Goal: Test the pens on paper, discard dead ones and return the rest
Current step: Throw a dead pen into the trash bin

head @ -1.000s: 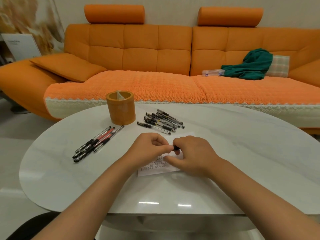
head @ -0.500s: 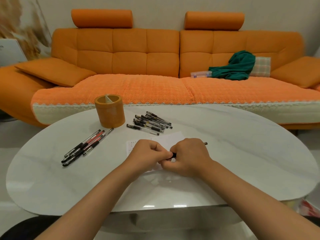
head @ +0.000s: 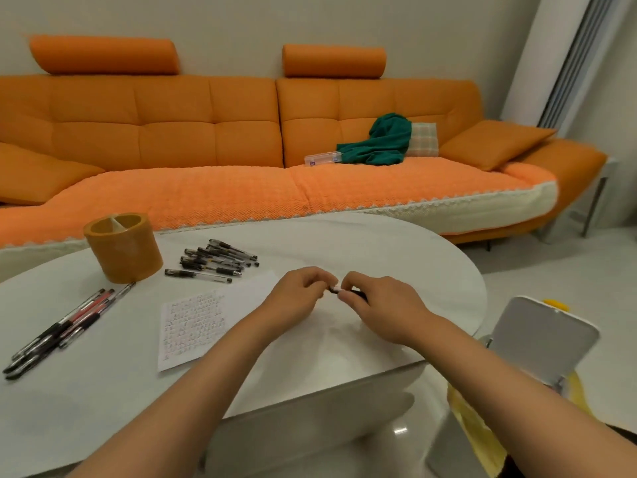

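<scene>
Over the table (head: 344,243), left hand (head: 296,295) and right hand (head: 382,305) pinching one pen (head: 336,290)

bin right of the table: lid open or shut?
Open. The grey lid stands raised above the bin, and the yellow liner shows at its rim.

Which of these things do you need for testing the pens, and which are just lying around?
For the job: pen in the left hand and right hand, paper, pile of pens, row of pens, orange holder, bin.
Just lying about: green cloth, clear box, checked cushion, all on the sofa.
</scene>
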The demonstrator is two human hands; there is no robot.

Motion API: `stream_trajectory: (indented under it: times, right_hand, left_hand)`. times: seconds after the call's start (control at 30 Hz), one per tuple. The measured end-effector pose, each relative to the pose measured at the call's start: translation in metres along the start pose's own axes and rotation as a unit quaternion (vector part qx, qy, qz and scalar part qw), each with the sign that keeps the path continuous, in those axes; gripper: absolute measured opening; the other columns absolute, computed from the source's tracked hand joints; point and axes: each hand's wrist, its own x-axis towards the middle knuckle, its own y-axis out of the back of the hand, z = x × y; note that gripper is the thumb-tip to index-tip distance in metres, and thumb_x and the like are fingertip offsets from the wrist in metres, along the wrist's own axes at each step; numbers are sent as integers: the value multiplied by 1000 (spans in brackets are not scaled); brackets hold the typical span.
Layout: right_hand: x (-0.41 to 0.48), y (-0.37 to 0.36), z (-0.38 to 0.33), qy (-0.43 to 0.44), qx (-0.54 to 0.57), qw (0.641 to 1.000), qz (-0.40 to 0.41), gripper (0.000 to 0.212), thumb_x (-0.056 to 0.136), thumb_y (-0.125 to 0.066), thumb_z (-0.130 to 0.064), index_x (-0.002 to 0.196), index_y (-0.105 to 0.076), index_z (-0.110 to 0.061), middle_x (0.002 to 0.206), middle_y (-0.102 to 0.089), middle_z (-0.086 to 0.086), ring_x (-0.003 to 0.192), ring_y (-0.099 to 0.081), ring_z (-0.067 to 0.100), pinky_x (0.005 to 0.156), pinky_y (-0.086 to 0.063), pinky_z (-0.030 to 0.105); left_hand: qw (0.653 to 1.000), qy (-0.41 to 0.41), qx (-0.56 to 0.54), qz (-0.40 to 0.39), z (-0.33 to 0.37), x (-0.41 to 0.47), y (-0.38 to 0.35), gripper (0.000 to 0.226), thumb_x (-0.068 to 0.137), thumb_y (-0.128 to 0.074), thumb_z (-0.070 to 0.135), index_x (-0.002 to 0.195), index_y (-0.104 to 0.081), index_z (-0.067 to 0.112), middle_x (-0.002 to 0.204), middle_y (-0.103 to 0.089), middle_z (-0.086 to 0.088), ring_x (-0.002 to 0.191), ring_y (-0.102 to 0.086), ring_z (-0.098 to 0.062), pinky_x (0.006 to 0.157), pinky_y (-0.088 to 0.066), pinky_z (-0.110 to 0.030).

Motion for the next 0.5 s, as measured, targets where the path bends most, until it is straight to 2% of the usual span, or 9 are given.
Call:
stream_trajectory:
  times: [0.13,0.2,0.27,0.37,0.43,0.5]
  right_hand:
    - [-18,17,60,-85,83,993,30,28,104,-41,-39,112,-65,-28,97,-59,-3,84,-56,15,75,-47,34]
    - [-29,28,89,-134,119,982,62,28,105,-43,-31,108,-69,-20,100,-60,0,86,-56,16,71,-44,28]
    - [-40,36,117,-186,148,966,98,24,103,-48,-27,99,-69,-18,92,-64,1,82,-59,20,63,-43,27]
    - [-62,40,160,-274,217,921,171,11,95,-64,-29,90,-69,-22,83,-67,-1,80,-63,22,70,-52,36]
    - [-77,37,185,-310,221,902,203,13,91,-70,-30,84,-70,-19,79,-68,-1,75,-63,18,67,-49,32]
    - [-90,28,206,-336,204,899,194,24,91,-70,-27,75,-65,-10,69,-63,1,63,-57,15,57,-41,27]
  left_hand:
    - [994,-43,98,-34,15,36,-57,29,100,-48,17,118,-66,30,123,-63,12,115,-56,-10,92,-42,-24]
    - [987,-67,132,-54,28,47,-86,28,99,-53,24,124,-64,30,129,-59,10,120,-54,-11,98,-42,-26]
    - [979,-92,172,-65,41,55,-114,29,98,-55,31,127,-63,30,135,-56,7,126,-49,-14,106,-41,-32]
    - [956,-125,253,-79,56,65,-150,37,99,-53,41,134,-59,30,142,-51,3,133,-41,-18,110,-36,-37]
    - [941,-138,298,-83,59,70,-169,43,99,-49,47,139,-54,31,146,-47,2,134,-38,-21,111,-33,-39]
    - [929,-146,330,-77,58,74,-182,46,99,-46,50,141,-51,32,149,-43,1,135,-36,-23,111,-29,-41]
